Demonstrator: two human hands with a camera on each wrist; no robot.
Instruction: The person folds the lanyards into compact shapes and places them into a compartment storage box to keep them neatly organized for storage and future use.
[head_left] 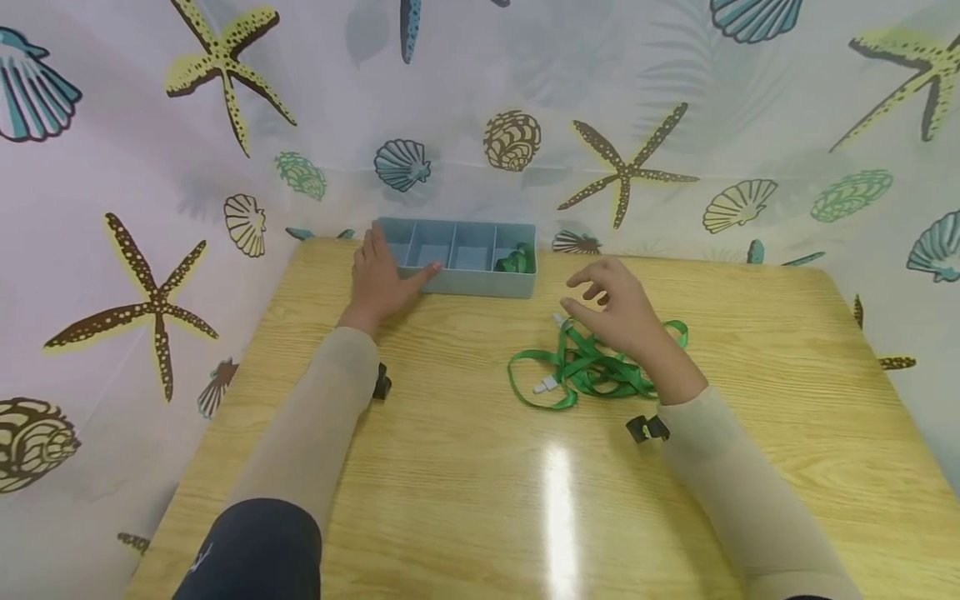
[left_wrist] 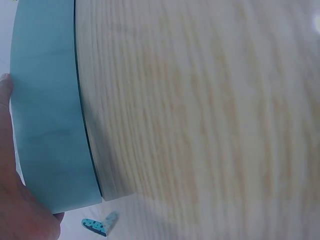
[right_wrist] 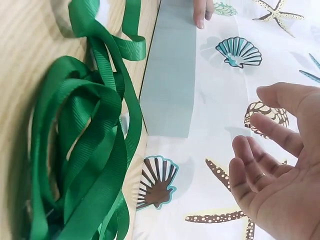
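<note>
A blue-grey tray (head_left: 480, 283) with several compartments stands at the table's back edge. My left hand (head_left: 378, 279) holds its left end, thumb along the front wall and fingers at the far left corner; the left wrist view shows that hand beside the tray's front wall (left_wrist: 50, 110). In the rightmost compartment lies a folded green ribbon (head_left: 516, 260). My right hand (head_left: 611, 304) hovers with loosely bent fingers over a tangled heap of green lanyards (head_left: 592, 367) with white clips. Nothing sits between its fingers in the right wrist view, where the green lanyards (right_wrist: 90, 145) lie beside it.
The wooden table (head_left: 450, 467) ends at a cloth backdrop (head_left: 465, 100) printed with shells and starfish, right behind the tray. One white clip (head_left: 546, 385) lies at the heap's left side. Black wrist straps (head_left: 647, 428) show at both sleeves.
</note>
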